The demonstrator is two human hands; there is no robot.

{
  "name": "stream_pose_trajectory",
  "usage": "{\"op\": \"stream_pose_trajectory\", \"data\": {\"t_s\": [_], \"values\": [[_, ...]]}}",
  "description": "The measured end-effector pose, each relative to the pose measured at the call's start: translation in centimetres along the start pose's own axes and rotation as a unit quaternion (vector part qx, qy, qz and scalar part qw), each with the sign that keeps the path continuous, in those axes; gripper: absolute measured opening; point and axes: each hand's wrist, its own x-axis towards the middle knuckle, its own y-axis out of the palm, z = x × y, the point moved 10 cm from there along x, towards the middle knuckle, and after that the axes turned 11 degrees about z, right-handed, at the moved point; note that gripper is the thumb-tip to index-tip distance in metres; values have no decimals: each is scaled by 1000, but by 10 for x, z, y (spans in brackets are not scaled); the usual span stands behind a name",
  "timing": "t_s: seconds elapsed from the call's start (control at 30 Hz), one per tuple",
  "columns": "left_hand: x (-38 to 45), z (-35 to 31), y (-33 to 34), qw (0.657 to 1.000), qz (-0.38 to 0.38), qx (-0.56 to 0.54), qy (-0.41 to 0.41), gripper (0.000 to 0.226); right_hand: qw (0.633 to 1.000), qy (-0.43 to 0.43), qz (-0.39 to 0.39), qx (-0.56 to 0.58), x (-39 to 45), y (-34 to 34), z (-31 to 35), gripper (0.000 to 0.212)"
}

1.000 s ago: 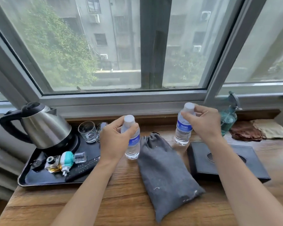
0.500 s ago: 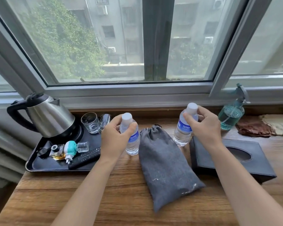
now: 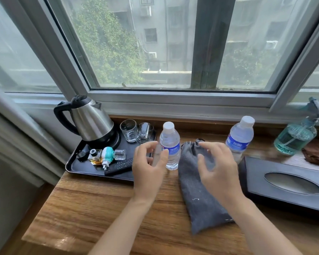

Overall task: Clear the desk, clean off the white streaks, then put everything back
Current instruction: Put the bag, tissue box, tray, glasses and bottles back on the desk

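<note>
Two small water bottles stand upright on the wooden desk [image 3: 99, 205]: one [image 3: 170, 144] left of a grey drawstring pouch [image 3: 197, 190], the other [image 3: 240, 138] to its right. My left hand [image 3: 147, 168] hovers just left of the first bottle, fingers loosely spread and holding nothing. Over the pouch's upper half is my right hand [image 3: 217, 170], also with relaxed fingers and nothing in it, well clear of the right bottle. The pouch lies flat with small white flecks on it.
A black tray [image 3: 77, 167] at the left carries a steel kettle [image 3: 87, 122], two glasses [image 3: 129, 133], a remote [image 3: 119, 166] and small bottles. A black tissue box [image 3: 287, 184] sits at the right. Behind it are a teal spray bottle [image 3: 295, 138] and a brown cloth [image 3: 317, 155].
Both hands have let go of the bottles and drawn back toward me; the bottles now stand free. The view has shifted left and down.
</note>
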Motion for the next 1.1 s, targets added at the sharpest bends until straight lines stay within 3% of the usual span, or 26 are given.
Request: {"op": "stream_pose_trajectory", "data": {"t_s": [0.2, 0.57, 0.73, 0.9, 1.1], "values": [[-30, 40, -8, 994, 77, 27, -70, 16, 990, -17, 130, 56, -17, 72, 25, 27], [-30, 99, -108, 989, 49, 55, -130, 15, 968, -9, 241, 68, -28, 178, 61, 27], [-3, 144, -176, 988, 53, 47, -135, 14, 963, 26, 264, 41, -19, 234, 84, 27], [37, 184, -226, 980, 127, 96, -118, 22, 965, 90, 246, 31, -8, 280, 112, 30], [96, 204, -233, 944, 246, 213, -59, 57, 966, 148, 212, -14, 11, 305, 128, 31]]}}
